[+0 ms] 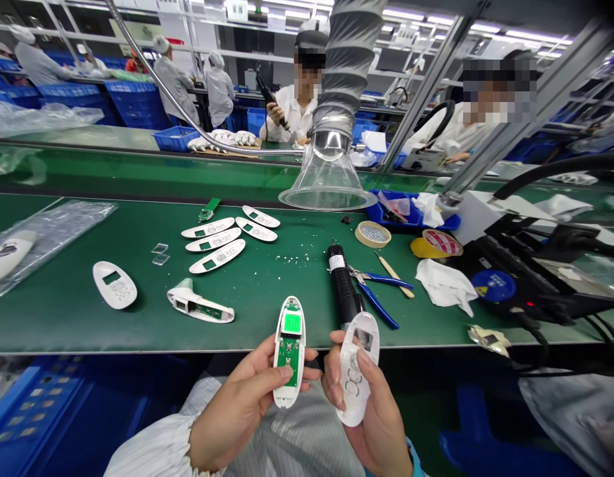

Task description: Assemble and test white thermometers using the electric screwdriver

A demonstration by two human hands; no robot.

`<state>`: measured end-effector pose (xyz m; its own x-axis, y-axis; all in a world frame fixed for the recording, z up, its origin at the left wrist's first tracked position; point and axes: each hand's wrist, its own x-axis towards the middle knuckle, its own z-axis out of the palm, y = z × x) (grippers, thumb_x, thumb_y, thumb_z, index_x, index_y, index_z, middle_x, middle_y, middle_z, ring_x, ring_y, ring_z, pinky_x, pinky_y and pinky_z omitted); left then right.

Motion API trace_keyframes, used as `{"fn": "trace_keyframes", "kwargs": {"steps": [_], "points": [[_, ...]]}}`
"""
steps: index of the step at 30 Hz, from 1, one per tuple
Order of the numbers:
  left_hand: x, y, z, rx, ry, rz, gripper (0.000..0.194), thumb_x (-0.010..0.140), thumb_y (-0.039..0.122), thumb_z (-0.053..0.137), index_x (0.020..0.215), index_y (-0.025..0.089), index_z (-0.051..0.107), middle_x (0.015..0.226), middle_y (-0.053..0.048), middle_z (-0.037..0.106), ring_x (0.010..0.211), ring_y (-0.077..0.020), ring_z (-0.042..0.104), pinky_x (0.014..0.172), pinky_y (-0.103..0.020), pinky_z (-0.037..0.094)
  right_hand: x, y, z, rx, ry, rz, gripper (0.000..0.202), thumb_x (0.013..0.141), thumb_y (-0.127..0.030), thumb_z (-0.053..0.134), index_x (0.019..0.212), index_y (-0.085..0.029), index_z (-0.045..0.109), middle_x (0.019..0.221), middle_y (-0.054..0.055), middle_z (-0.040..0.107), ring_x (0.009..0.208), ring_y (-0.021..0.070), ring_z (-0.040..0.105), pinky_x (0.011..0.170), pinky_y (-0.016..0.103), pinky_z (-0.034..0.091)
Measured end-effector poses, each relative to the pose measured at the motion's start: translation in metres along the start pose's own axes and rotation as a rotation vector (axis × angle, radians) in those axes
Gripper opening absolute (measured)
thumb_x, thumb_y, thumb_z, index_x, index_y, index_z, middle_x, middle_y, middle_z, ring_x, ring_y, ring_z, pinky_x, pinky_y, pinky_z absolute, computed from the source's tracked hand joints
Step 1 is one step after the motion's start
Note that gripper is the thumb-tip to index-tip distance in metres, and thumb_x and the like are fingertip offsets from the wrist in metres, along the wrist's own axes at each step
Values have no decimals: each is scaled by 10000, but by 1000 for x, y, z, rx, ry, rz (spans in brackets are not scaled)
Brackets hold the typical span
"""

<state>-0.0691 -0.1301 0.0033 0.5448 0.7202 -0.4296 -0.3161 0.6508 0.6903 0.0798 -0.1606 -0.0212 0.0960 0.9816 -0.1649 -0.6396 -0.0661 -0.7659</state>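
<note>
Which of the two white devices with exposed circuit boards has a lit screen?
The white device in the left hand: its screen glows green. The other device, lying on the green table, shows no such glow.

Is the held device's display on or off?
On: the display glows green, showing dark digits, on the device in the left hand.

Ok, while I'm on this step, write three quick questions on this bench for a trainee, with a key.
1. True or false: the left hand holds a handheld unit whose screen glows green.
2. Which tool lies right beside the black screwdriver? A) a hammer B) blue-handled pliers C) a ruler
3. Fill in: the white cover with the window opening is held in the ...

Key: 1. True. 2. B. 3. Right hand.
</note>
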Motion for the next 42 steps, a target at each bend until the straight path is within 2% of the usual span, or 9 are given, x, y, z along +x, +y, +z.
{"fn": "trace_keyframes", "kwargs": {"steps": [14,18,22,26,29,32,34,37,42], "points": [[2,-1,14,92,-46,-17,376,790,187,507,1164,169,474,1170,-89,548,1031,-209,534,921,-333,367,-9,-13,-8,26,14,-64,268,849,-379,467,1019,-182,527,612,-7,475,449,54,382,437,183,293],[2,2,27,203,-59,-45,319,765,260,550,1072,175,533,997,-57,612,860,-155,559,820,-258,395,-14,-27,-16,60,42,-149,292,856,-388,447,1043,-176,520,604,-9,472,436,49,373,436,182,293],[11,3,48,354,-152,-47,245,724,324,599,925,183,590,770,-24,605,712,-127,511,693,-219,396,-19,-47,-38,99,100,-280,395,872,-468,378,1121,-179,478,624,-1,503,401,47,358,389,171,268],[28,3,90,462,-306,-111,252,722,353,600,913,191,580,748,-26,576,684,-128,487,624,-218,402,-29,-68,-68,94,261,-374,446,831,-429,499,1195,-186,410,681,-2,539,429,46,408,388,153,295],[41,0,136,562,-425,-181,232,733,320,577,923,191,544,816,-31,570,659,-117,485,580,-220,403,-40,-86,-98,47,421,-446,528,780,-380,596,1218,-186,375,710,-3,562,497,65,476,438,166,374],[58,-9,187,668,-518,-217,192,725,248,554,900,178,518,762,-13,536,627,-104,485,539,-208,382,-47,-115,-142,6,601,-548,590,724,-390,652,1200,-152,398,742,22,595,542,81,517,478,181,418],[74,-23,218,709,-575,-235,172,704,209,544,865,163,504,749,-7,524,609,-96,490,522,-202,370,-47,-141,-180,15,710,-640,599,700,-368,675,1188,-144,410,759,29,608,559,81,534,484,168,422],[108,-53,259,713,-602,-268,170,670,170,528,828,145,472,759,-19,548,559,-87,489,481,-204,355,-41,-183,-243,49,868,-733,480,767,-300,618,1176,-147,418,765,16,608,548,67,543,480,150,424],[163,-111,313,732,-594,-305,92,658,123,480,742,132,444,645,-12,533,461,-69,458,422,-193,317,-13,-228,-329,79,1019,-698,251,894,-223,455,1119,-110,464,740,-1,556,491,39,493,419,139,392]]}}
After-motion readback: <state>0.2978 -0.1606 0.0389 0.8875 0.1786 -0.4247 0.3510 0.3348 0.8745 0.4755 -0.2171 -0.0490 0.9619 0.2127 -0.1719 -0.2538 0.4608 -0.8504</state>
